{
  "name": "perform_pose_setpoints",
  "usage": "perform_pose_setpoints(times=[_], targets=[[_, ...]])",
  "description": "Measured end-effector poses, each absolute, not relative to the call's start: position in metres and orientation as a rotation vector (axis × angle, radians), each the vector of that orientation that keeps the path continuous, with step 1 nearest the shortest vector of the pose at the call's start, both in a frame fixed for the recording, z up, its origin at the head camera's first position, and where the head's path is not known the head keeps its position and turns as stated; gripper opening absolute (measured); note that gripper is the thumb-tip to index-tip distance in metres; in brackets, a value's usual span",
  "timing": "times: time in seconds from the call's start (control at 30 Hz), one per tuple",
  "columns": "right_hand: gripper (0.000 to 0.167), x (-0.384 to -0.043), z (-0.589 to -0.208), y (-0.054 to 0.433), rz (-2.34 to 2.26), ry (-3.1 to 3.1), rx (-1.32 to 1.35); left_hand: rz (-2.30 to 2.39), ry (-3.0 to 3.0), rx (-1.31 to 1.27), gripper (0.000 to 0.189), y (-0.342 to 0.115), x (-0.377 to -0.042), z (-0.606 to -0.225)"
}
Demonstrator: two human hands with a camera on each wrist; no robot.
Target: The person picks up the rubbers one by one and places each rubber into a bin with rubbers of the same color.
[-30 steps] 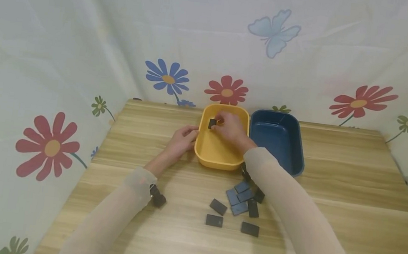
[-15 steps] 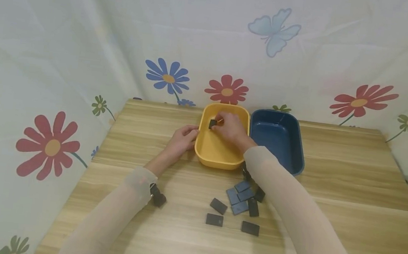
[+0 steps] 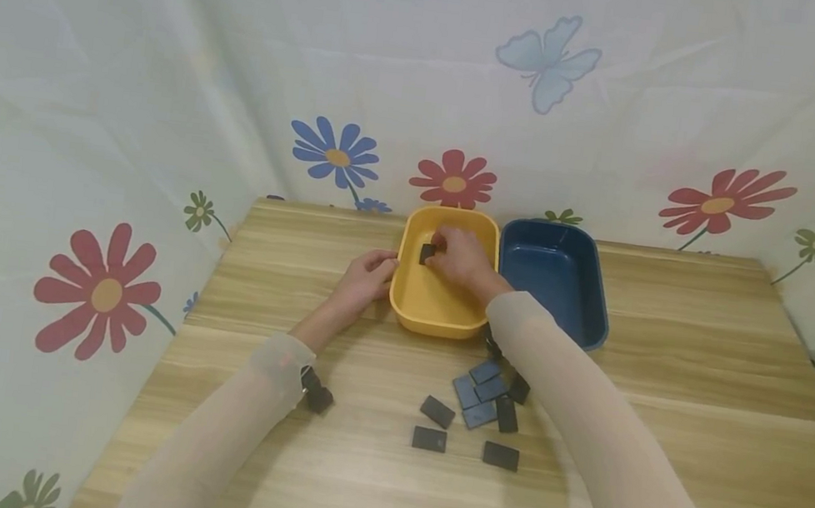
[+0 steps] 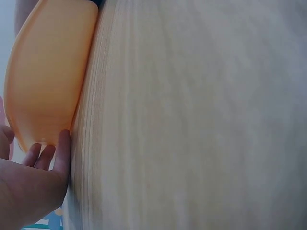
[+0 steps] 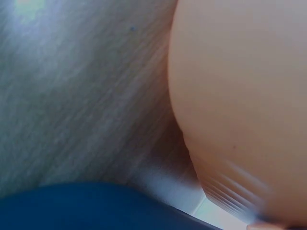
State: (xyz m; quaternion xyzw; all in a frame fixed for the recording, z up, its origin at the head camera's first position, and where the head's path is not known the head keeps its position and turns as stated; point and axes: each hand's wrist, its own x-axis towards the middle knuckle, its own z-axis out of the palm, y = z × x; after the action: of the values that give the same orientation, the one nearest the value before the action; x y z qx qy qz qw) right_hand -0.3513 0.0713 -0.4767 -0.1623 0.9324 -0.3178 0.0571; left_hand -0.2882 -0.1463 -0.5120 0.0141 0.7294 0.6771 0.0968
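Inside the yellow tub [image 3: 439, 304], my right hand [image 3: 463, 256] pinches a small dark rectangular piece [image 3: 427, 254] between thumb and fingers, low near the tub's left side. My left hand [image 3: 365, 277] touches the tub's outer left wall. In the left wrist view, the left hand's fingers [image 4: 62, 153] lie fairly straight against the yellow wall [image 4: 53, 62]. The right wrist view holds mostly blurred bare skin, with the piece hidden there. On the table, several dark flat rectangular pieces [image 3: 490, 390] lie in a loose cluster in front of the tubs.
A dark blue tub [image 3: 601, 309] stands against the yellow tub's right side. Separate dark pieces lie nearer me, one [image 3: 429, 439] to the left and another [image 3: 501, 456] to the right. A flowered cloth [image 3: 397, 77] hangs behind the wooden table [image 3: 704, 363].
My right hand has shifted slightly toward me and to the right, with the dark piece still pinched. The left hand stays at the yellow tub's wall.
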Motion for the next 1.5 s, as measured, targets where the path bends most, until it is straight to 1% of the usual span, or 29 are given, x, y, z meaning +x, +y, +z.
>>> perform_pose_setpoints(times=[0.2,0.37,0.47,0.63,0.83,1.0,1.2,1.37,1.5], targets=[[0.043,-0.349,-0.47,0.073,-0.893,2.822,-0.498,2.013,2.15,0.059,0.05,-0.144,-0.29,-0.512],[0.061,-0.346,-0.454,0.072,-0.861,2.737,-0.511,2.017,2.156,0.05,0.05,-0.142,-0.294,-0.512],[0.07,-0.341,-0.445,0.072,-0.809,2.701,-0.509,2.017,2.148,0.052,0.05,-0.141,-0.296,-0.512],[0.073,-0.329,-0.424,0.079,-0.737,2.701,-0.602,2.007,2.147,0.058,0.049,-0.14,-0.296,-0.512],[0.065,-0.302,-0.393,0.098,-0.717,2.709,-0.776,1.995,2.156,0.073,0.047,-0.139,-0.295,-0.507],[0.055,-0.272,-0.385,0.117,-0.734,2.62,-0.96,1.972,2.157,0.091,0.044,-0.144,-0.297,-0.504],[0.042,-0.229,-0.398,0.132,-0.709,2.492,-1.151,1.96,2.124,0.109,0.048,-0.146,-0.299,-0.502],[0.028,-0.196,-0.414,0.132,-0.786,2.399,-1.289,1.99,2.102,0.07,0.055,-0.144,-0.301,-0.5],[0.025,-0.177,-0.426,0.133,-0.788,2.361,-1.38,2.045,2.053,0.105,0.052,-0.143,-0.301,-0.501]])
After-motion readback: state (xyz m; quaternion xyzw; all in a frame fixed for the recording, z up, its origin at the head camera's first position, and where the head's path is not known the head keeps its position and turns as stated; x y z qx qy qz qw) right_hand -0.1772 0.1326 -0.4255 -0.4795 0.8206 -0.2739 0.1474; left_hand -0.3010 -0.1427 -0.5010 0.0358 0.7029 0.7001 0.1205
